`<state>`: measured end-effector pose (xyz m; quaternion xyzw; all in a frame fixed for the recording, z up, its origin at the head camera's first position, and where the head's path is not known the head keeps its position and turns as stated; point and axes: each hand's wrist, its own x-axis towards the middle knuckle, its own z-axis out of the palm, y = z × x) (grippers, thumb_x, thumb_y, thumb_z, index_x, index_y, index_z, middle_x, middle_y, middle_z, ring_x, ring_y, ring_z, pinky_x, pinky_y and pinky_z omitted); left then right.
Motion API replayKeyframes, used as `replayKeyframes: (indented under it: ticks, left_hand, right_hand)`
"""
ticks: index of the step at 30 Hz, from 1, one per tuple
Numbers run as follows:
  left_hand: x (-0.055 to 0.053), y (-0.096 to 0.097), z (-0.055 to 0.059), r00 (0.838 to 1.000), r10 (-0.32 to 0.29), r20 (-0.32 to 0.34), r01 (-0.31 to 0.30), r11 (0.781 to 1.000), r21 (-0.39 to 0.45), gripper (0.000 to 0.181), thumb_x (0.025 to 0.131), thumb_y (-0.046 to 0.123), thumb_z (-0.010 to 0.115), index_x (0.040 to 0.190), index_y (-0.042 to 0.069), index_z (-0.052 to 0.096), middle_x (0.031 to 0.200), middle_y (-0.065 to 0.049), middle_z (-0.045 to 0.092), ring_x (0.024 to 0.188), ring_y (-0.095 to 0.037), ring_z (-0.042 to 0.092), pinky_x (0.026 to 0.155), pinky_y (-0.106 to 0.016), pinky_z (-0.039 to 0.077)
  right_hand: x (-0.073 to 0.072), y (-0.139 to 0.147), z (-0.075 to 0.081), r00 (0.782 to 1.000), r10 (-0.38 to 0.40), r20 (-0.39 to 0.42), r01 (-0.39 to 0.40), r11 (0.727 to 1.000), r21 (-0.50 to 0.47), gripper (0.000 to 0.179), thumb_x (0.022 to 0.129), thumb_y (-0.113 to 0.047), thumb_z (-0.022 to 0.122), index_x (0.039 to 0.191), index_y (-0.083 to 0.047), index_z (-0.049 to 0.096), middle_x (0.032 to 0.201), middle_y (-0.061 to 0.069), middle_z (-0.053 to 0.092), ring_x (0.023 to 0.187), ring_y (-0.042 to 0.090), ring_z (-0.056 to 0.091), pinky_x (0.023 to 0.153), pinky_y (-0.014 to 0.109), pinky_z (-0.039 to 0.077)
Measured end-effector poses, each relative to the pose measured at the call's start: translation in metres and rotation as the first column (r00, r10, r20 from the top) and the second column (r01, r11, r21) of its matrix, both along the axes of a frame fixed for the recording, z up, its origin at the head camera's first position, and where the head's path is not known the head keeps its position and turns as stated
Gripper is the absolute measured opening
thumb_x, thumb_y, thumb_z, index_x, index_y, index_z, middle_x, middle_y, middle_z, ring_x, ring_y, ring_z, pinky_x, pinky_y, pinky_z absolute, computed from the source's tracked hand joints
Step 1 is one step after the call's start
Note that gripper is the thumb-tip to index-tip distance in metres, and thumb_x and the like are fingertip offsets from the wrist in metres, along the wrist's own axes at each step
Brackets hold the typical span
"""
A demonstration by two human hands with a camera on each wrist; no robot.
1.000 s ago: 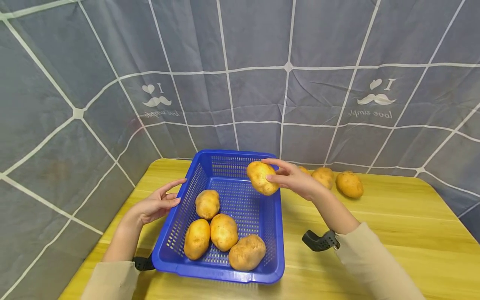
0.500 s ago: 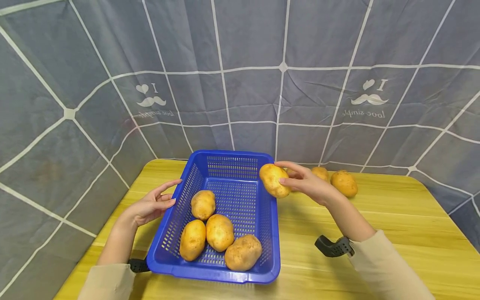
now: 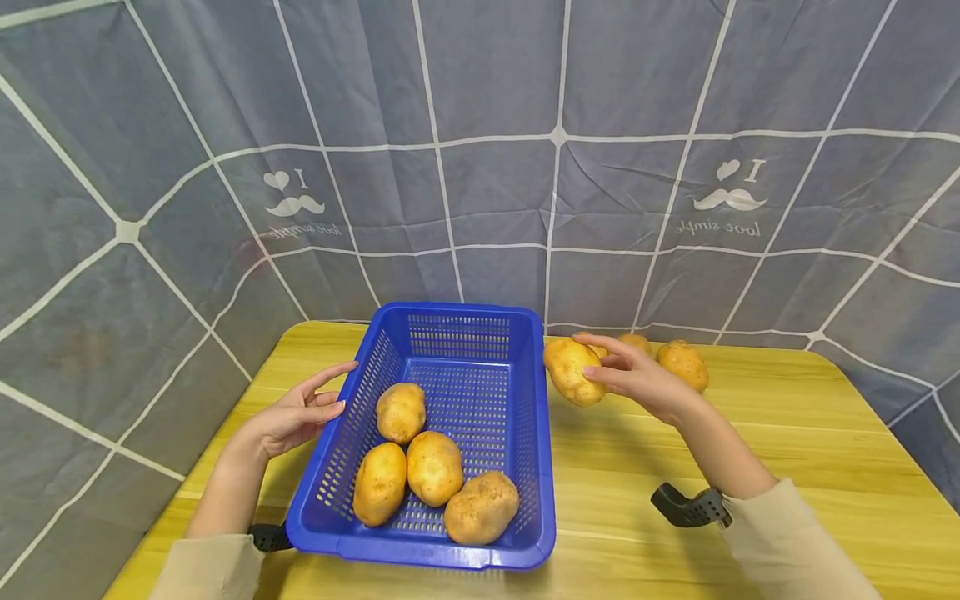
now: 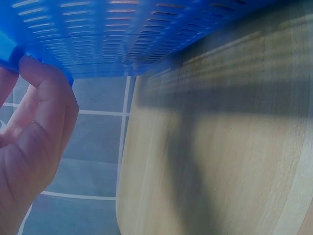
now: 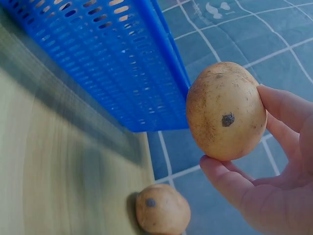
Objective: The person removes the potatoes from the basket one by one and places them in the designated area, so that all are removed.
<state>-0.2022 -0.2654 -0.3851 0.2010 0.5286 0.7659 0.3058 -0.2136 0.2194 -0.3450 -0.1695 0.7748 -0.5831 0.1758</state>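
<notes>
Holds a yellow potato (image 3: 573, 372) in the right hand (image 3: 637, 379), pinched between thumb and fingers, raised over the table (image 3: 787, 450) just beyond the right rim of the blue basket (image 3: 420, 547). Cannot tell whether touching that rim. Bears, in the right wrist view, a dark spot and brownish speckling on the skin. Rests the left hand (image 3: 296, 414) against the basket's left rim, touching with loosely spread fingertips rather than grasping. Stands upright on the table, with slotted walls and a perforated floor. Contains four more potatoes, grouped close together toward the near end: a rearmost potato (image 3: 401, 412) by the left wall, a left potato (image 3: 379, 483) and a middle potato (image 3: 435, 468) side by side in front of it, and a browner potato (image 3: 482, 508) at the near right. Leaves showing, behind the right hand, a far-right potato (image 3: 682, 364) on the table and parts of two others, mostly hidden. Wears beige sleeves (image 3: 795, 542) and black wrist mounts (image 3: 690, 507) on both arms. Backs onto a grey curtain (image 3: 495, 192) crossed by white lines and printed with hearts, moustaches and mirrored lettering.
</notes>
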Motion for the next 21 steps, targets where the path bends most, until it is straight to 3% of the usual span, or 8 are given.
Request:
replayKeyframes:
  ticks: [8,13,19,21]
  left_hand:
    - [0.0,-0.001,-0.004,1.0,0.0,-0.002,0.0,1.0,0.003,0.055,0.096,-0.01,0.036,0.139,0.024,0.036,0.115,-0.01,0.062,0.101,-0.025,0.063,0.084,-0.038,0.052]
    - [0.0,-0.001,-0.005,1.0,-0.005,-0.002,0.005,1.0,0.006,0.055,0.096,-0.01,0.036,0.139,0.024,0.036,0.115,-0.01,0.062,0.1,-0.025,0.063,0.084,-0.038,0.052]
    - [-0.002,-0.001,-0.003,1.0,-0.003,-0.002,0.003,1.0,-0.002,0.054,0.096,-0.01,0.037,0.138,0.024,0.035,0.116,-0.01,0.062,0.101,-0.025,0.063,0.084,-0.038,0.052]
    - [-0.001,-0.001,-0.002,1.0,-0.001,-0.004,0.001,1.0,-0.003,0.054,0.095,-0.01,0.037,0.138,0.024,0.035,0.115,-0.01,0.062,0.101,-0.025,0.063,0.084,-0.038,0.052]
  right_hand:
    - [0.001,0.009,-0.009,0.999,0.027,-0.02,-0.027,1.0,-0.015,0.056,0.094,-0.014,0.055,0.144,-0.005,0.031,0.136,0.028,0.036,0.111,0.031,0.047,0.095,0.046,0.042]
    - [0.004,0.016,-0.016,1.0,-0.008,0.017,0.008,1.0,0.018,0.059,0.094,-0.017,0.056,0.145,-0.005,0.029,0.142,0.03,0.026,0.123,0.038,0.036,0.101,0.055,0.033]
    - [0.006,0.022,-0.027,0.999,-0.051,0.02,0.049,0.997,0.067,0.06,0.093,-0.018,0.058,0.144,-0.004,0.03,0.128,0.03,0.04,0.105,0.027,0.048,0.093,0.044,0.042]
    - [0.007,0.024,-0.03,0.999,-0.051,0.016,0.05,0.997,0.066,0.06,0.093,-0.018,0.058,0.144,-0.003,0.03,0.132,0.029,0.037,0.107,0.027,0.046,0.093,0.044,0.042]
